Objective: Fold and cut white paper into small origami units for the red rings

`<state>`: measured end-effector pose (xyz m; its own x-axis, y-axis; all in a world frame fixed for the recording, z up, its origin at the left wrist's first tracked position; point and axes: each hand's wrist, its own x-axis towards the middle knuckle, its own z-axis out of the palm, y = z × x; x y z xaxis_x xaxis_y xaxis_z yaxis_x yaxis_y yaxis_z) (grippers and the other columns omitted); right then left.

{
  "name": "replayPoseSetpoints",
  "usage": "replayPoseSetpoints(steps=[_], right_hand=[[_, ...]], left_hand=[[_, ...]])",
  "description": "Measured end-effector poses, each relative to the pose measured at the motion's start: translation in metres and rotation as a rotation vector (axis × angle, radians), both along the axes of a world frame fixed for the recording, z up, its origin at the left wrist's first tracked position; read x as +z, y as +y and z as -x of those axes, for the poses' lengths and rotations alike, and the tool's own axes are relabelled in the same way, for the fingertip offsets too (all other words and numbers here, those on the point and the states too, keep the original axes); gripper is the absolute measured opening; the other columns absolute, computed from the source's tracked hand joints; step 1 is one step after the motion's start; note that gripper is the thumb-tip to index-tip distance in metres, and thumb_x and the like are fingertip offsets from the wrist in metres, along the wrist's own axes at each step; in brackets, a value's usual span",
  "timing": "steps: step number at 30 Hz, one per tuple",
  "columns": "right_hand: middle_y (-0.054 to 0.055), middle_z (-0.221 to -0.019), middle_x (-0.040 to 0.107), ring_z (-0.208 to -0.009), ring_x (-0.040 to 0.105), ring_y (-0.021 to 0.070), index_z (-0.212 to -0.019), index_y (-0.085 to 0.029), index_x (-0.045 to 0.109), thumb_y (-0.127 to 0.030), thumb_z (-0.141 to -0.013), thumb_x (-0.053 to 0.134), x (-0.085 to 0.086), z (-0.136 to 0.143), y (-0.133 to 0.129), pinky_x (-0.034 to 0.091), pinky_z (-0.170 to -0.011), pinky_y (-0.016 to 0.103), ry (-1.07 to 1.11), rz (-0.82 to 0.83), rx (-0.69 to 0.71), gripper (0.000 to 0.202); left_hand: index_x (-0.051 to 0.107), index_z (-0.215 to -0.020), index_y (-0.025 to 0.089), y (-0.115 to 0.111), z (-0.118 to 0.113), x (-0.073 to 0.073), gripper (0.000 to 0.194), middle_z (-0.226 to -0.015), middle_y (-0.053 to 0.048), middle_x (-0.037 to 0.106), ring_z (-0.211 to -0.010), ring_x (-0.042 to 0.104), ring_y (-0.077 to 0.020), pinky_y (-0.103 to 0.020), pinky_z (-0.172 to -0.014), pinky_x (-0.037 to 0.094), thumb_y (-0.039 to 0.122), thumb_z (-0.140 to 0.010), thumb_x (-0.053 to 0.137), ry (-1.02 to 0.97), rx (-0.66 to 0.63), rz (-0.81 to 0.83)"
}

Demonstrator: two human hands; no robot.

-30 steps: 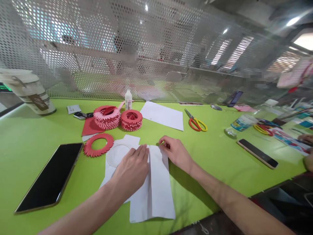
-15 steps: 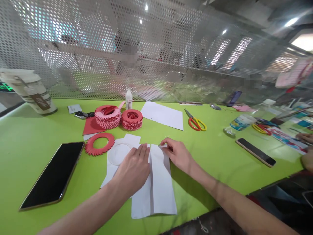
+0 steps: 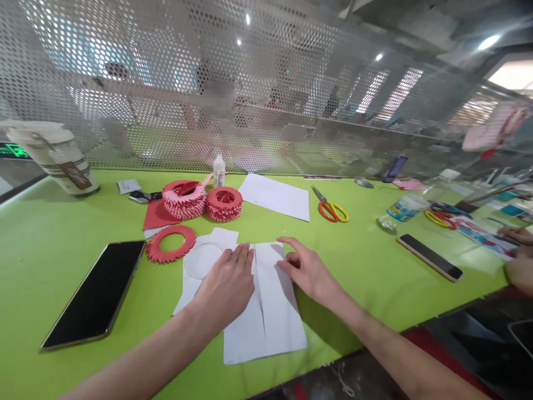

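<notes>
A white sheet of paper (image 3: 272,311), folded in from both sides, lies on the green table (image 3: 362,261) in front of me. My left hand (image 3: 227,286) presses flat on its left flap, fingers together. My right hand (image 3: 306,269) hovers at the right flap's far edge with the forefinger stretched out and holds nothing. Under the sheet's left side lies another white paper with a round cut-out (image 3: 200,261).
A red paper ring (image 3: 170,243), two red folded-paper rounds (image 3: 225,203) and a glue bottle (image 3: 219,170) stand beyond. A black phone (image 3: 95,291) lies left, scissors (image 3: 331,208) and a white sheet (image 3: 275,195) behind. Another person's hands (image 3: 516,261) are at far right.
My right hand let go of the right flap's far corner and lifted, forefinger out. The flap now lies flat. My left hand stayed pressing on the paper.
</notes>
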<state>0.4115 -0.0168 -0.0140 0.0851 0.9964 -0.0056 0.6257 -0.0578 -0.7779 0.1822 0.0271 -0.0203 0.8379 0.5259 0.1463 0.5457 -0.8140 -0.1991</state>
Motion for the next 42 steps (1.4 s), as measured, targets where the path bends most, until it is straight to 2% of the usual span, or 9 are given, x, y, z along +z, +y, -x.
replayPoseSetpoints(steps=[6,13,18,21,25,29,33,37,42], right_hand=[[-0.009,-0.058,0.047,-0.055,0.044,0.0176,-0.129,-0.025,0.061,-0.026,-0.093,0.057,0.003,0.005,-0.006,0.032,-0.058,0.030,-0.010,-0.042,0.010,0.036],[-0.009,-0.058,0.046,-0.054,0.043,0.0173,-0.118,-0.026,0.062,-0.025,-0.096,0.055,0.007,0.009,-0.016,0.029,-0.058,0.030,-0.065,-0.031,0.026,0.022],[-0.009,-0.059,0.044,-0.055,0.042,0.0177,-0.123,-0.025,0.060,-0.026,-0.096,0.055,0.009,0.008,-0.023,0.029,-0.058,0.030,-0.024,0.011,0.001,0.027],[-0.008,-0.061,0.045,-0.058,0.043,0.0180,-0.120,-0.026,0.060,-0.028,-0.096,0.056,0.008,0.008,-0.026,0.029,-0.060,0.030,-0.016,0.009,0.001,0.024],[-0.008,-0.062,0.046,-0.059,0.044,0.0186,-0.125,-0.026,0.060,-0.029,-0.095,0.057,0.007,0.009,-0.029,0.032,-0.061,0.030,0.025,0.030,-0.021,0.030],[-0.008,-0.061,0.044,-0.059,0.043,0.0183,-0.118,-0.025,0.063,-0.027,-0.095,0.056,0.008,0.010,-0.033,0.030,-0.061,0.031,-0.027,0.011,-0.006,0.023],[-0.008,-0.064,0.051,-0.062,0.049,0.0190,-0.131,-0.025,0.059,-0.029,-0.094,0.062,0.010,0.009,-0.039,0.035,-0.062,0.031,0.014,0.057,-0.032,0.037],[-0.007,-0.065,0.052,-0.063,0.050,0.0184,-0.129,-0.026,0.061,-0.026,-0.094,0.062,0.010,0.007,-0.046,0.036,-0.063,0.030,0.048,0.070,-0.014,0.034],[-0.007,-0.069,0.056,-0.066,0.053,0.0179,-0.139,-0.029,0.057,-0.028,-0.093,0.068,0.008,0.005,-0.049,0.038,-0.065,0.030,0.080,0.093,-0.017,0.048]], left_hand=[[0.068,-0.141,0.004,-0.003,0.001,0.001,0.046,-0.156,-0.024,0.058,-0.146,0.056,-0.0364,-0.051,-0.111,0.047,0.009,-0.101,0.046,0.013,0.014,-0.009],[0.053,-0.156,0.004,-0.005,0.004,0.000,0.053,-0.160,-0.024,0.054,-0.148,0.055,-0.0339,-0.051,-0.115,0.045,0.024,-0.109,0.039,-0.038,0.069,0.020],[0.048,-0.159,0.004,-0.006,0.004,0.004,0.056,-0.165,-0.023,0.048,-0.152,0.050,-0.0344,-0.052,-0.120,0.041,0.028,-0.110,0.038,-0.022,0.094,0.067],[0.048,-0.159,0.006,-0.007,0.004,0.005,0.056,-0.165,-0.022,0.048,-0.152,0.050,-0.0333,-0.051,-0.121,0.041,0.029,-0.110,0.039,-0.027,0.100,0.072],[0.049,-0.159,0.006,-0.007,0.004,0.005,0.055,-0.164,-0.022,0.049,-0.151,0.051,-0.0334,-0.051,-0.122,0.041,0.029,-0.110,0.040,-0.035,0.098,0.075],[0.047,-0.160,0.005,-0.006,0.004,0.004,0.056,-0.166,-0.023,0.046,-0.154,0.048,-0.0345,-0.052,-0.124,0.039,0.029,-0.110,0.038,-0.032,0.104,0.105],[0.046,-0.161,0.004,-0.006,0.003,0.002,0.057,-0.167,-0.023,0.044,-0.155,0.046,-0.0352,-0.053,-0.124,0.039,0.029,-0.110,0.038,-0.026,0.101,0.109],[0.044,-0.162,0.004,-0.006,0.003,0.003,0.057,-0.168,-0.023,0.042,-0.155,0.046,-0.0350,-0.053,-0.125,0.039,0.027,-0.110,0.037,-0.012,0.116,0.129],[0.043,-0.162,0.003,-0.007,0.003,0.005,0.057,-0.169,-0.024,0.039,-0.157,0.043,-0.0355,-0.053,-0.126,0.037,0.027,-0.111,0.035,-0.011,0.116,0.149]])
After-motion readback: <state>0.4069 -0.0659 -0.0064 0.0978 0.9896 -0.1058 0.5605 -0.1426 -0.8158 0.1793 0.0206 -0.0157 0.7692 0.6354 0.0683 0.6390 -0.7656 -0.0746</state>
